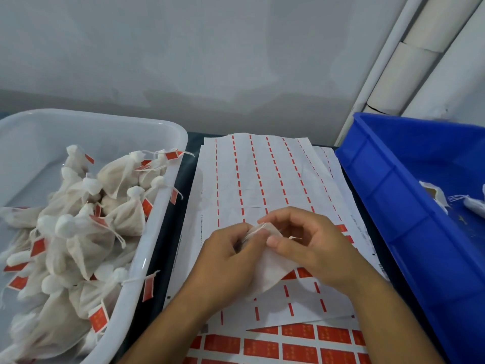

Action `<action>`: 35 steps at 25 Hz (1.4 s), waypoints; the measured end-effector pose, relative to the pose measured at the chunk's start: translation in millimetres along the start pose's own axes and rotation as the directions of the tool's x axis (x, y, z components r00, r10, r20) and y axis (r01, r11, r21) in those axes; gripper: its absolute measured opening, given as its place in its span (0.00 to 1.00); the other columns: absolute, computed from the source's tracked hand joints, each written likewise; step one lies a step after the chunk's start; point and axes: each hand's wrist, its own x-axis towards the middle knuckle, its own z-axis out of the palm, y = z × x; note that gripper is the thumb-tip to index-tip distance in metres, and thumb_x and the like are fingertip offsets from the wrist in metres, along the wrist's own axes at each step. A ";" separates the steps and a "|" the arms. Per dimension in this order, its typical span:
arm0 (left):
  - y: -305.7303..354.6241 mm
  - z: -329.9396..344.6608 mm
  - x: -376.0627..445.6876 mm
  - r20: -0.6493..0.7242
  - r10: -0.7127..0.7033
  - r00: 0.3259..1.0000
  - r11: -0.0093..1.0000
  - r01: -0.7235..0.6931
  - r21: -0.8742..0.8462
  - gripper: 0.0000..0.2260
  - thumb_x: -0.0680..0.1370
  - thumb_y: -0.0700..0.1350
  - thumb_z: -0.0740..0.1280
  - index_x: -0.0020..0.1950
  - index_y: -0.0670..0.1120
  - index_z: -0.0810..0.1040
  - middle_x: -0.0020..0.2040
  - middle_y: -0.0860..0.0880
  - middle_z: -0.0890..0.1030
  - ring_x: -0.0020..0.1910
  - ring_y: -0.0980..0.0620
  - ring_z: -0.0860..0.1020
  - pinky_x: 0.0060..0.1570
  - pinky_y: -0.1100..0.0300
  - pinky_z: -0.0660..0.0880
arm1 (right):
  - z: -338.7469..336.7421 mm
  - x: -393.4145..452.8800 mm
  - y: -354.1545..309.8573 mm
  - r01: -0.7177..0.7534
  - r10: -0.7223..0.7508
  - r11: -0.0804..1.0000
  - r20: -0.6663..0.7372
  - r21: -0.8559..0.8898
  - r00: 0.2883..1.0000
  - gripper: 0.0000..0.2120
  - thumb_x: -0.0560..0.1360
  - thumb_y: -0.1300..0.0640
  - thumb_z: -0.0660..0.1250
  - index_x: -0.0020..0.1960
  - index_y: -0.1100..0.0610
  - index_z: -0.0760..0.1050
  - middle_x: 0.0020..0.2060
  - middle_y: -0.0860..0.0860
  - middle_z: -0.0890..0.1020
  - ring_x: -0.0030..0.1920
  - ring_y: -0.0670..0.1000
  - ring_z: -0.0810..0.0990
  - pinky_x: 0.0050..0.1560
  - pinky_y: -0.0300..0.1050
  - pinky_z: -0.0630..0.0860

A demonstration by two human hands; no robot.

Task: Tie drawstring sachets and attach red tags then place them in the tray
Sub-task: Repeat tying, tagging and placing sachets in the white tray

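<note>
Both hands meet over the sticker sheets (262, 179) on the table: the left hand (225, 261) pinches the neck of a white sachet (273, 274), the right hand (309, 245) curls round its top, thumb pressed on the cloth. Left of them, the clear tray (162, 206) holds a heap of tied sachets (78, 232) with red tags. At right stands a blue bin (409, 206).

We can read no text here. The red tags (299, 331) on the sticker sheet (262, 348) carry small pale marks, too blurred to make out. Fine dark print runs along the edges of the white backing sheet (262, 179), on its left and right margins, but it is too small for us to read.
</note>
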 end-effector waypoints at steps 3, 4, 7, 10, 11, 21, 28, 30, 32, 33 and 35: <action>1.0 1.4 -0.6 0.035 -0.005 0.999 0.998 0.003 0.068 0.16 0.78 0.65 0.62 0.44 0.55 0.82 0.39 0.59 0.83 0.37 0.60 0.82 0.33 0.71 0.73 | 3.1 -3.3 4.6 0.015 -0.023 0.996 -0.097 -0.085 0.995 0.03 0.80 0.47 0.70 0.53 0.41 0.81 0.49 0.40 0.84 0.53 0.45 0.82 0.52 0.47 0.83; 2.3 2.8 -1.0 0.043 -0.002 0.999 0.996 -0.002 0.086 0.17 0.77 0.66 0.62 0.44 0.55 0.81 0.38 0.59 0.82 0.37 0.60 0.81 0.32 0.72 0.72 | 3.3 -4.8 5.6 0.018 -0.029 0.996 -0.129 -0.087 0.991 0.03 0.80 0.47 0.69 0.52 0.42 0.81 0.48 0.40 0.84 0.52 0.44 0.82 0.51 0.45 0.82; 4.2 5.3 -2.4 0.056 0.020 0.998 0.990 -0.028 0.136 0.18 0.75 0.67 0.61 0.42 0.55 0.80 0.37 0.59 0.81 0.36 0.59 0.81 0.32 0.71 0.72 | 6.5 -7.1 6.3 0.048 -0.060 0.997 -0.191 -0.066 0.980 0.05 0.79 0.45 0.67 0.50 0.44 0.80 0.45 0.40 0.83 0.51 0.45 0.82 0.49 0.37 0.80; 3.5 5.8 -4.0 0.065 0.034 0.997 0.982 -0.046 0.185 0.19 0.75 0.68 0.60 0.42 0.54 0.79 0.37 0.58 0.81 0.36 0.58 0.81 0.34 0.68 0.74 | 11.9 -8.7 6.3 0.053 -0.043 0.998 -0.228 0.038 0.973 0.04 0.81 0.50 0.67 0.48 0.45 0.79 0.45 0.41 0.83 0.49 0.45 0.81 0.47 0.32 0.77; 3.6 5.8 -4.6 0.071 0.042 0.997 0.981 -0.054 0.184 0.20 0.75 0.69 0.60 0.44 0.55 0.79 0.38 0.59 0.82 0.37 0.58 0.81 0.35 0.68 0.74 | 12.1 -8.5 5.4 0.050 -0.027 0.995 -0.243 0.087 0.970 0.05 0.82 0.51 0.66 0.48 0.44 0.79 0.45 0.42 0.83 0.49 0.44 0.82 0.46 0.32 0.78; 5.4 13.2 -10.6 0.201 0.165 0.966 0.907 -0.229 0.354 0.30 0.69 0.81 0.54 0.62 0.67 0.76 0.55 0.69 0.80 0.51 0.63 0.81 0.47 0.60 0.82 | -5.7 -7.4 3.8 0.085 0.167 0.908 -0.539 0.410 0.826 0.12 0.84 0.52 0.64 0.44 0.47 0.80 0.39 0.49 0.85 0.33 0.44 0.80 0.36 0.37 0.78; 0.9 16.5 -4.6 0.116 0.168 0.979 0.806 -0.204 0.556 0.22 0.72 0.76 0.54 0.61 0.70 0.70 0.53 0.71 0.72 0.50 0.65 0.75 0.47 0.69 0.76 | -4.4 -8.5 -1.7 0.195 0.076 0.858 -0.494 0.475 0.866 0.09 0.81 0.51 0.65 0.45 0.47 0.81 0.39 0.51 0.84 0.38 0.49 0.84 0.43 0.41 0.81; 2.4 17.0 -3.9 0.032 0.181 0.983 0.840 -0.172 0.515 0.22 0.71 0.72 0.59 0.64 0.73 0.64 0.55 0.72 0.70 0.53 0.66 0.75 0.44 0.72 0.75 | -5.7 -10.3 -5.2 0.234 0.042 0.835 -0.482 0.498 0.875 0.09 0.81 0.52 0.64 0.45 0.46 0.81 0.39 0.51 0.84 0.39 0.50 0.85 0.43 0.42 0.82; 3.2 16.7 -3.6 -0.048 0.164 0.985 0.913 -0.133 0.385 0.13 0.73 0.69 0.60 0.56 0.70 0.70 0.49 0.69 0.76 0.48 0.65 0.77 0.36 0.73 0.76 | -4.4 -12.3 -8.2 0.243 0.001 0.842 -0.452 0.481 0.892 0.09 0.81 0.52 0.63 0.46 0.48 0.80 0.38 0.51 0.84 0.39 0.51 0.85 0.43 0.42 0.81; 3.3 15.6 -2.7 -0.036 0.096 0.995 0.963 -0.083 0.258 0.13 0.74 0.69 0.58 0.52 0.67 0.74 0.45 0.65 0.79 0.43 0.64 0.79 0.34 0.71 0.76 | -2.1 -13.2 -9.2 0.243 -0.022 0.853 -0.433 0.461 0.901 0.09 0.82 0.53 0.62 0.47 0.49 0.79 0.38 0.51 0.83 0.40 0.52 0.84 0.43 0.42 0.81; 5.4 14.0 -2.6 0.132 -0.084 0.988 0.994 0.093 -0.062 0.20 0.78 0.67 0.55 0.48 0.59 0.83 0.42 0.55 0.84 0.37 0.58 0.81 0.37 0.66 0.77 | 4.3 -15.3 -11.3 0.250 -0.078 0.873 -0.386 0.418 0.919 0.08 0.82 0.54 0.62 0.48 0.52 0.78 0.38 0.52 0.83 0.39 0.52 0.85 0.41 0.42 0.82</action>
